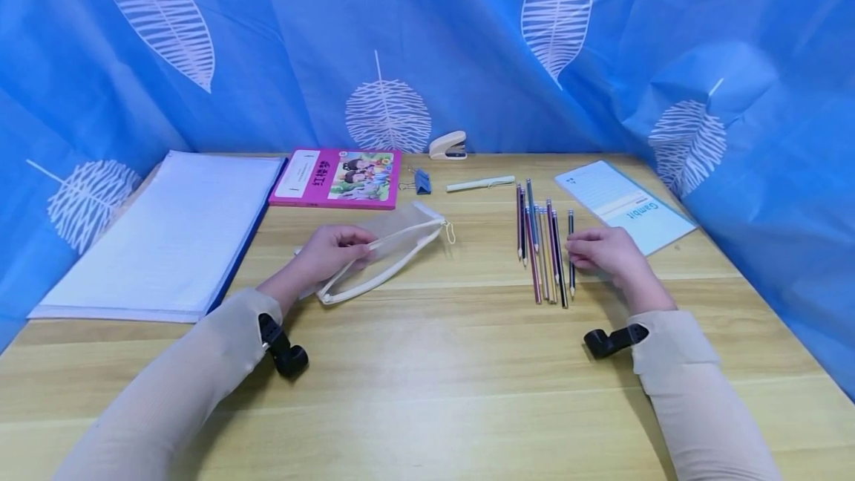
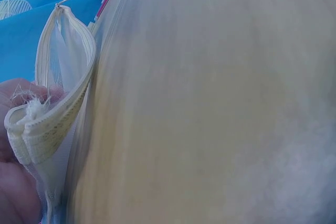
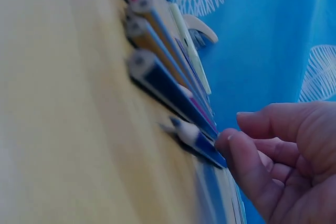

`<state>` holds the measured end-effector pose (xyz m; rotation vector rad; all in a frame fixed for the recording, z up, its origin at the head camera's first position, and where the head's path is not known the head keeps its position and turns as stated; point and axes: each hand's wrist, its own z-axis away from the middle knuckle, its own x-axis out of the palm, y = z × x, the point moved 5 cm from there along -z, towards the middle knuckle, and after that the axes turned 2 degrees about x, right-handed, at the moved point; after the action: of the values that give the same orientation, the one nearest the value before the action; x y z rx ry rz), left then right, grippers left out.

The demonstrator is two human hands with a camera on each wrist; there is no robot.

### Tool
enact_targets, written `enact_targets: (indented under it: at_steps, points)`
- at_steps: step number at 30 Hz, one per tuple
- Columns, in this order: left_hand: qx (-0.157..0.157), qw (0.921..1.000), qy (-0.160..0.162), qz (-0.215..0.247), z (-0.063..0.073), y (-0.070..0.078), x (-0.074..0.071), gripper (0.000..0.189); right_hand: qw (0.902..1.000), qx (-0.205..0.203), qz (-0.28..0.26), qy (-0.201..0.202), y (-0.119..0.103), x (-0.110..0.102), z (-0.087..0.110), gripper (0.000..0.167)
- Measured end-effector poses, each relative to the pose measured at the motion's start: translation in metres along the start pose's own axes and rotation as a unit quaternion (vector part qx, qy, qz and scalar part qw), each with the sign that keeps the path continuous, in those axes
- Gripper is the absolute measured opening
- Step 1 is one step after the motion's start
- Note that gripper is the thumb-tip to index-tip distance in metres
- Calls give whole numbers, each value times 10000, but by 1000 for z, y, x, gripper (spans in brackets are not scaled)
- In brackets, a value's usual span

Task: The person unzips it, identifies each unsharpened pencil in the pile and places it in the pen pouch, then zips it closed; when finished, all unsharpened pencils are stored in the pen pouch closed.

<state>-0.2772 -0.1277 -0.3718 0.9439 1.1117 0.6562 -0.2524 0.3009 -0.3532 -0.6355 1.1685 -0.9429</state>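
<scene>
My left hand (image 1: 334, 249) grips the edge of a white mesh zipper pouch (image 1: 417, 227), its fingers curled over the rim. The pouch's zipped mouth gapes, and in the left wrist view the zipper tape (image 2: 79, 85) bends in a loop with frayed threads near the thumb. On the right, several pencils (image 1: 539, 251) lie side by side, roughly lengthwise to me. My right hand (image 1: 604, 252) is at the outermost dark pencil (image 1: 571, 273), thumb and forefinger bent with a small gap between their tips. The pencil's far part is hidden behind the thumb in the right wrist view.
Behind the pouch lie a pink book (image 1: 347, 180), a blue binder clip (image 1: 422, 182), a pale pen (image 1: 481, 183) and a white stapler (image 1: 448, 145). White paper on a blue folder (image 1: 160, 236) is at left, a light-blue notebook (image 1: 624, 206) at right. A blue curtain (image 1: 461, 43) hangs behind.
</scene>
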Motion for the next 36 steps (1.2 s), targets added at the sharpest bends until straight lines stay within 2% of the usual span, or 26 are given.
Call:
enact_targets:
  at_steps: [5, 8, 11, 14, 16, 21, 27, 34, 36]
  points:
    - [0, 10000, 0, -13, -1, 0, 0, 25, 10000, -14, -3, -32, 0, 7, 0, 50]
    - [-5, 10000, 10, -41, 0, 0, 0, 25, 9998, 17, 184, -17, 0, 8, -1, 54]
    - [-9, 10000, 11, -37, 0, 0, 0, 25, 9969, -1, 767, 166, 0, 4, -1, 55]
    - [5, 10000, 7, -31, 1, 0, 1, 25, 9894, -62, 1387, 438, 0, -1, -1, 51]
    - [17, 10000, -5, -31, 1, 0, 1, 24, 9865, -95, 1543, 538, 0, -3, 0, 48]
    - [-29, 10000, 9, -40, 1, -1, 1, 24, 9919, -209, 1164, 473, 0, 4, 2, 46]
    - [-92, 10000, 0, -6, 1, 0, 2, 25, 9968, -254, 727, 203, -2, 13, 3, 51]
    - [-200, 9998, -36, 47, 1, 1, 2, 25, 9924, -236, 1200, 126, -1, 10, 1, 53]
    - [-193, 9998, -39, 18, 1, 1, 2, 25, 9930, -182, 1169, 45, -1, 10, 0, 54]
